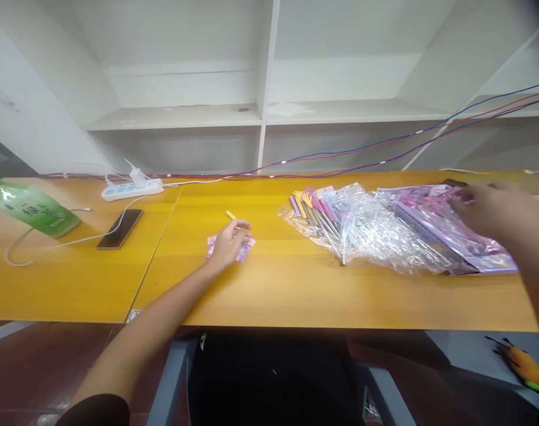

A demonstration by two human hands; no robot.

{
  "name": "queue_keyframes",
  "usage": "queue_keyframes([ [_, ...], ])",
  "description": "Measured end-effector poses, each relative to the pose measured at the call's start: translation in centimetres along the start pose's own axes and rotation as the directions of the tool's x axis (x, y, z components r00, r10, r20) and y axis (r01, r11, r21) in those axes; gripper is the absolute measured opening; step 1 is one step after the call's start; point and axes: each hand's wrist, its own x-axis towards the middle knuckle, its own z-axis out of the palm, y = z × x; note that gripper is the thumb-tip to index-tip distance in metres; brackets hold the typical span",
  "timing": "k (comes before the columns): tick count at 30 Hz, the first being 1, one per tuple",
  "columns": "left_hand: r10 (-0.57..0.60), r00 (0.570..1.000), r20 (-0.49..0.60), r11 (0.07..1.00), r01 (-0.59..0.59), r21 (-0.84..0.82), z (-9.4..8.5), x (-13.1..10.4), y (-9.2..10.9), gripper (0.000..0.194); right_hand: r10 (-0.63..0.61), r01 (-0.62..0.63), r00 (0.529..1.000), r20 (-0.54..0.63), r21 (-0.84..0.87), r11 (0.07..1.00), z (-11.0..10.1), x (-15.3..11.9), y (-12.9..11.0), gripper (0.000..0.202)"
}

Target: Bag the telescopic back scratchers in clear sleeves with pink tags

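Note:
My left hand (pixel 227 244) rests over a small pink and purple printed card (pixel 245 251) on the table, fingers loosely bent and a little apart. Just beyond its fingers a short yellow stick (pixel 231 215) shows; whether the hand touches it is unclear. On the far right, my right hand (pixel 489 210) is smeared by motion above a purple printed box (pixel 433 228) containing pink, clear-wrapped items. To the box's left are crinkled clear plastic bags (pixel 380 231). Beside them lie several metal-rod sticks with small hand-shaped ends (pixel 308 200) in yellow, pink and purple, partly inside plastic.
At the left are a green-labelled bottle (pixel 36 207) lying tilted, a phone (pixel 120 229) and a white power strip (pixel 132 189) with a white cable. Blue and red wires (pixel 331 154) run along the back, before white shelves (pixel 184 115). An orange toy (pixel 524 364) sits below the table, right.

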Motion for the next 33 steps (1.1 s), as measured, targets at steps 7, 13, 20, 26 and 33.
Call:
queue_keyframes([
  [7,0.12,0.993,0.018,0.958,-0.121,0.259,-0.8,0.2,-0.5,0.018,-0.282,0.275,0.938,0.201,0.063,0.959,0.6,-5.5,-17.0,0.03],
  [13,0.19,0.98,0.055,0.912,-0.197,0.361,-0.8,-0.2,0.0,0.02,-0.306,0.288,0.923,0.233,0.111,0.951,5.9,-8.7,-26.0,0.046],
  [20,0.268,0.954,0.132,0.856,-0.298,0.422,-0.8,0.1,0.0,0.022,-0.337,0.333,0.937,0.088,0.058,0.941,11.3,-9.9,-26.1,0.051],
  [26,0.287,0.951,0.118,0.839,-0.308,0.449,-0.9,0.4,0.0,0.022,-0.337,0.335,0.941,0.017,0.071,0.939,11.3,-10.2,-26.7,0.065],
  [33,0.336,0.939,0.076,0.828,-0.333,0.451,-1.5,0.8,0.6,0.023,-0.319,0.314,0.945,0.067,0.085,0.946,12.1,-9.9,-26.9,0.058],
])
